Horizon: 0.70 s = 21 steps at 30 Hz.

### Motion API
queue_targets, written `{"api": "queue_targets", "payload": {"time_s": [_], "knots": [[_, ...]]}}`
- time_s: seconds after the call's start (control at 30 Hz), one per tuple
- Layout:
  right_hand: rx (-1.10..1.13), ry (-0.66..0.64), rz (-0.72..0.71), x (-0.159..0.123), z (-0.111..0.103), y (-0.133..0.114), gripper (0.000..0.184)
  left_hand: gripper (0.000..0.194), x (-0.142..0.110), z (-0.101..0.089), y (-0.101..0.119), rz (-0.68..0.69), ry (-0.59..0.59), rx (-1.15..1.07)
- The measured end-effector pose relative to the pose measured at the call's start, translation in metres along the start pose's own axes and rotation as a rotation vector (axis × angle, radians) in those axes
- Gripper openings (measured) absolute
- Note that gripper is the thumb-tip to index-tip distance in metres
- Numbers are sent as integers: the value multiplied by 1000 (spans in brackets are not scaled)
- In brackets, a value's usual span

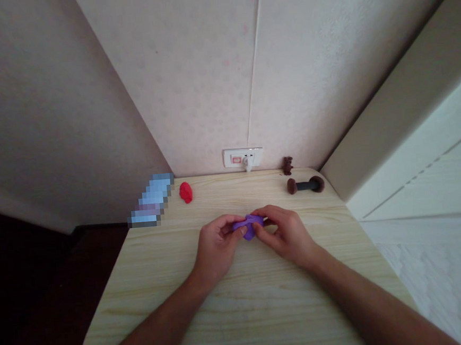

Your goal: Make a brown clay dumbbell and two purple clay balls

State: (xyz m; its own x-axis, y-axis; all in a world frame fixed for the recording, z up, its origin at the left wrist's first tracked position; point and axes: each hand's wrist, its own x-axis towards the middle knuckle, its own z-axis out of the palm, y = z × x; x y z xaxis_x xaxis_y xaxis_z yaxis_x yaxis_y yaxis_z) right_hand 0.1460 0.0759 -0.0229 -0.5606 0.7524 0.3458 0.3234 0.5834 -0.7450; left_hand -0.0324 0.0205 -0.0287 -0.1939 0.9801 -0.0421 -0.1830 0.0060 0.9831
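In the head view, your left hand [216, 244] pinches the purple lump [250, 234] at its left end between thumb and fingers, and your right hand [288, 233] pinches the right end likewise. It sits over the table [249, 309]; I cannot tell whether it touches the wood. From it, a red lump [186, 192] lies at 10 o'clock, a socket [243, 153] at 12, a brown figurine [288, 166] at 1, a dumbbell shape [305, 185] at 2.

Pale wood-grain table [261, 313], red lump [186, 192] back left, small dark-brown bear-like figurine [288, 166] back right, brown-ended dumbbell-shaped object [305, 186] just in front.
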Motion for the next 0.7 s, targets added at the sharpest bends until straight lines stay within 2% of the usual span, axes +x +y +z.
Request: {"api": "queue_targets", "payload": {"time_s": [0.13,0.27,0.37,0.53,0.7], "knots": [[256,37,183,2,3,3,17,25,2,0,0,12,41,-62],[486,114,227,6,5,6,21,33,4,0,-7,-11,61,-133],[625,134,340,8,10,6,26,35,4,1,-9,-68,51,-181],[665,188,439,5,18,5,31,39,5,2,-7,-120,-4,-193],[671,187,459,4,18,3,33,35,4,-1,-6,-100,-57,-103]]}}
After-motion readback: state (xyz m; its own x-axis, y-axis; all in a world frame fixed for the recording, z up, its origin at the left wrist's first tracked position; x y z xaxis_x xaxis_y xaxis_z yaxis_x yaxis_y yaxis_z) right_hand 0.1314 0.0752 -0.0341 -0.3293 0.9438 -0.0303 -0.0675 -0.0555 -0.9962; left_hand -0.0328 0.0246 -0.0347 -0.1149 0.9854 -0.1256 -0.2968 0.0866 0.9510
